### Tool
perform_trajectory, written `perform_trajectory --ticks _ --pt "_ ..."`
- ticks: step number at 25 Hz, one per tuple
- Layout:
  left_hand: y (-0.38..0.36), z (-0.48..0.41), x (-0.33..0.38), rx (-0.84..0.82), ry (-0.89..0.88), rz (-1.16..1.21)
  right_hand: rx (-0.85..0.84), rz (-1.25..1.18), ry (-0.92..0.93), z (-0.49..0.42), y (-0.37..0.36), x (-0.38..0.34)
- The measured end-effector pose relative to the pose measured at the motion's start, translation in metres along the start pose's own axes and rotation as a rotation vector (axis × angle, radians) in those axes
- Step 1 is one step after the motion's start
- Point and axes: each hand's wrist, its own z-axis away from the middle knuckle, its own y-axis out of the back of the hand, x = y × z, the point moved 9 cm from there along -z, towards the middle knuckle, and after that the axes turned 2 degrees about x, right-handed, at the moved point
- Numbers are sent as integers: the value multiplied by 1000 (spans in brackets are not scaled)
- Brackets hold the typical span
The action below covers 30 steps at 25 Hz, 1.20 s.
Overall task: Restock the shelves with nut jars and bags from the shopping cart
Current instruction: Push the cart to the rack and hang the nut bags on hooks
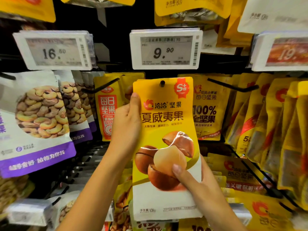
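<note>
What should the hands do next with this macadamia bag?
Probably slide the macadamia bag back along the peg, then release: the peg tip already shows through its hang hole, while the left hand and right hand both grip its edges.

Red price tag blurred and cropped at right, cashew bag cropped at left

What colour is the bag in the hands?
The bag is yellow, white at the bottom; head view.
</note>
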Motion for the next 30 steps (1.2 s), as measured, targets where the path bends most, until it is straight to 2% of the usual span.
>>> perform_trajectory --ticks 3,6,9,15,17,19,20,21,22,25,27,30 --pt "-3 -8 -3 -3 -28 -65 -24 -27 7 -8 -5 4" --pt "-12 -20 -10 -10 -79 -107 29 37 69 -26 -3 8" --pt "-7 -20 -30 21 -59 -17 75 165 146 -39 -1 12" --pt "8 23 -76 102 10 80 60 201 165 -50 2 18" --pt "14 33 -74 91 17 77 174 322 180 -38 12 14" --pt "34 50 -67 144 24 4 381 368 340 -7 28 -6" --pt "53 66 -64 205 36 -14 430 334 441 13 27 -16" --pt "73 85 -62 252 59 -9 389 287 500 30 17 -20" --pt "92 109 -61 265 93 -2 271 221 506 44 -3 -18" --pt "148 208 -78 288 294 -19 -157 25 293 93 -89 26" --pt "190 289 -90 418 451 -75 -365 -18 132 138 -143 62" --pt "275 437 -81 802 655 -115 -789 -21 -86 249 -234 116"
